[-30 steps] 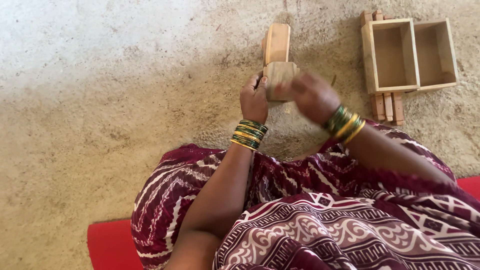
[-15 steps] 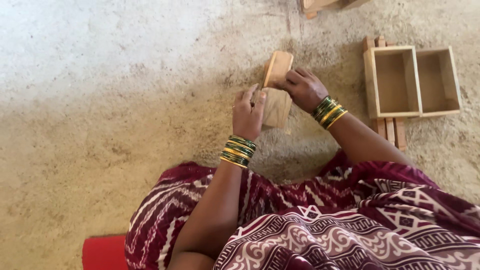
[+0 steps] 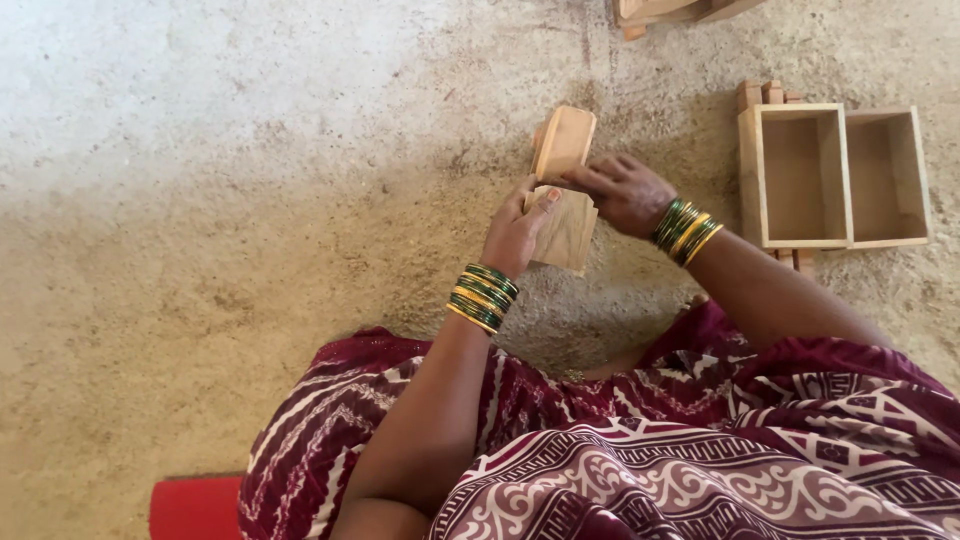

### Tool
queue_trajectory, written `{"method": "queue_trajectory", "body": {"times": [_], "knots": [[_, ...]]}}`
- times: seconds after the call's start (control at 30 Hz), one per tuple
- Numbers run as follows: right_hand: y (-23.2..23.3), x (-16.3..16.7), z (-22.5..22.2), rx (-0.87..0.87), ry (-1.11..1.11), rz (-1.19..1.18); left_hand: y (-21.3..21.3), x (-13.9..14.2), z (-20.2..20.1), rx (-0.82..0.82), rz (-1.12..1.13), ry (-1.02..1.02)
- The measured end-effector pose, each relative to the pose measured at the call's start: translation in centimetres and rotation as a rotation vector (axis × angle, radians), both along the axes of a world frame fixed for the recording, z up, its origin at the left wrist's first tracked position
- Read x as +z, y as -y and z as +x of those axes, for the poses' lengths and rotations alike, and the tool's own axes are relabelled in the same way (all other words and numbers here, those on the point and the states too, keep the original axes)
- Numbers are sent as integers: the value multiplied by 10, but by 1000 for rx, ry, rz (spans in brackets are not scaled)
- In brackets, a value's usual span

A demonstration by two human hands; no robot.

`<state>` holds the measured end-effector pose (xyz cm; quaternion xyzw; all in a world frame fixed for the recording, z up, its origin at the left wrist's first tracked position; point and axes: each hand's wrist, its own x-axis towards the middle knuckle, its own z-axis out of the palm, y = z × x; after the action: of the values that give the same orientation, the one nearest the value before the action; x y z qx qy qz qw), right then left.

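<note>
Left hand [image 3: 512,232] clamps flat wooden block [image 3: 566,232] by its edge; right hand [image 3: 622,190] pinches rounded wooden piece [image 3: 563,142] just above. Both look stiff, light, splintery; grip edges. Open boxes [image 3: 835,178] right of right hand.

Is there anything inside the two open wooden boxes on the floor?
No, both wooden boxes show only their bare insides, and the hands work on a wooden piece apart from them.
</note>
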<state>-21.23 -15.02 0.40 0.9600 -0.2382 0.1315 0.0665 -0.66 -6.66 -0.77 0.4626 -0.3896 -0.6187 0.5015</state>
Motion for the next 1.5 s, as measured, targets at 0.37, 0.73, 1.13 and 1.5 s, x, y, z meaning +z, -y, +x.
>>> {"method": "queue_trajectory", "body": {"times": [0.37,0.73,1.13,1.5], "knots": [[47,-6,9,-153,-155,-39,2,-13,-12,36,34,-156],[60,-6,1,-133,-202,52,-4,-15,-38,123,-92,-28],[40,33,8,-10,45,563,-7,5,-33,70,16,-296],[71,38,37,-35,-6,357,-5,3,-33,107,33,-169]]}}
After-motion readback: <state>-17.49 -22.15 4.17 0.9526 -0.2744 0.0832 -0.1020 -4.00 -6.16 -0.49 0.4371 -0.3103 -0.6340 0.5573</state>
